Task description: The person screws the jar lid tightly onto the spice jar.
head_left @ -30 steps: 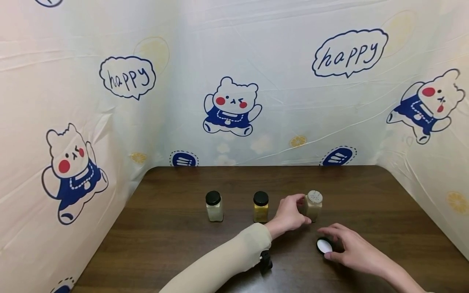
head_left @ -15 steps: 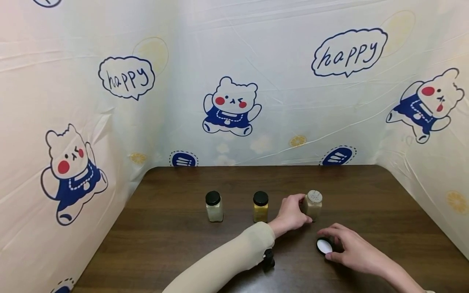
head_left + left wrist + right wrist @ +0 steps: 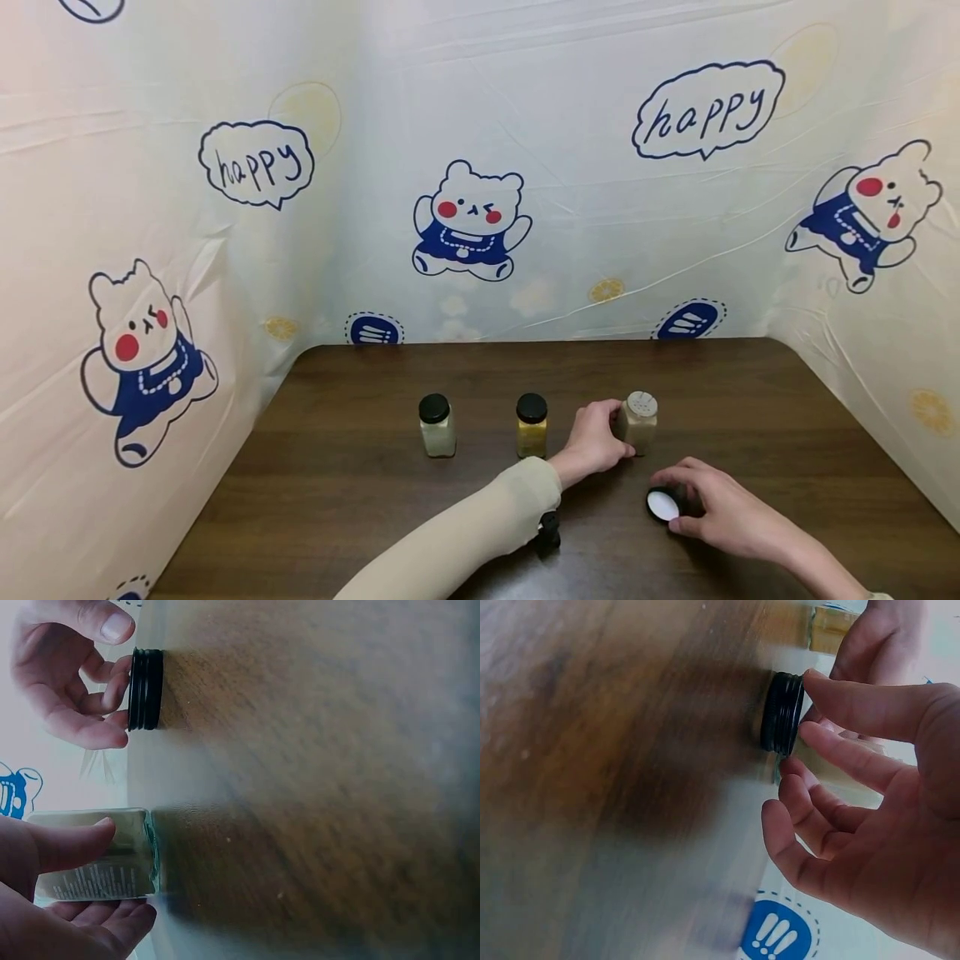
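A glass spice jar [image 3: 638, 427] with a pale perforated shaker top stands at the right of the table. My left hand [image 3: 597, 439] grips its lower body, the thumb [image 3: 79, 846] across the near side and the other fingers behind. The black screw lid [image 3: 662, 505] lies on the table nearer to me, white inside up. Over the lid hovers my right hand [image 3: 723, 510], fingers loosely curved and spread apart. In the right wrist view its thumb and index finger come right at the rim of the lid [image 3: 782, 712]; the remaining fingers touch nothing.
Two jars with black lids stand to the left: a yellow-filled jar [image 3: 532, 427] and a pale-filled jar [image 3: 437, 427]. A black device [image 3: 548, 533] sits under the left sleeve. Behind the brown wooden table [image 3: 360, 500] hangs a printed curtain [image 3: 577, 167].
The head view has shifted very slightly. Both hands, the spice jar and the lid keep nearly the same places.
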Tool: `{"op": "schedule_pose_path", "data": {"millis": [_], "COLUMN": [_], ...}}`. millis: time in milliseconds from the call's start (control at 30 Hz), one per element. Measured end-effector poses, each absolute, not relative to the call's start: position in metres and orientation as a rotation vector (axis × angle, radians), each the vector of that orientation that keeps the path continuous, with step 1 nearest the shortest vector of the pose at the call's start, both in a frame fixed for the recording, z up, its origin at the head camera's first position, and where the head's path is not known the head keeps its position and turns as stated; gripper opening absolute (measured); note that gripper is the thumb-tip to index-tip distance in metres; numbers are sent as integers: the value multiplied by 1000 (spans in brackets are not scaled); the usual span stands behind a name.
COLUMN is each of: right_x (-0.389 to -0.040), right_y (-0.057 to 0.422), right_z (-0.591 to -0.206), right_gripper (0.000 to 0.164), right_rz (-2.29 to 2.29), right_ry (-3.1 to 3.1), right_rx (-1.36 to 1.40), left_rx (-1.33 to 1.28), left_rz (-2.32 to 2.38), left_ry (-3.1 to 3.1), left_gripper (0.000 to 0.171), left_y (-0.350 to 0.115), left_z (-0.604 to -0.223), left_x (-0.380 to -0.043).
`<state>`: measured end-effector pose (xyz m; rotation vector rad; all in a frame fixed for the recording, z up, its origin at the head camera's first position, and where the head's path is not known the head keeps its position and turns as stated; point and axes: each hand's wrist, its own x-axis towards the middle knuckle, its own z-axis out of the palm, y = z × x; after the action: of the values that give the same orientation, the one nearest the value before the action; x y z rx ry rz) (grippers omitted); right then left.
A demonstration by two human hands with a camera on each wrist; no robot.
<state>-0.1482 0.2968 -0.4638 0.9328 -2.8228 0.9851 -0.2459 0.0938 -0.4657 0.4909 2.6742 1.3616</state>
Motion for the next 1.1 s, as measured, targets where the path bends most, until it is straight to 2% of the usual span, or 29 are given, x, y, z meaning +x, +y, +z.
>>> {"op": "schedule_pose_path", "data": {"millis": [1100], "right_x": [-150], "right_y": [295], "right_z": [-467], "right_gripper": [44], "right_rz": [966], "right_ry": [-2794], "right_rx": [995], "left_rx": [513], "left_rz": [1400], "left_ry": [2599], "left_gripper": [58], "left_y": [91], "left_z": [-469], "left_x": [-251]}}
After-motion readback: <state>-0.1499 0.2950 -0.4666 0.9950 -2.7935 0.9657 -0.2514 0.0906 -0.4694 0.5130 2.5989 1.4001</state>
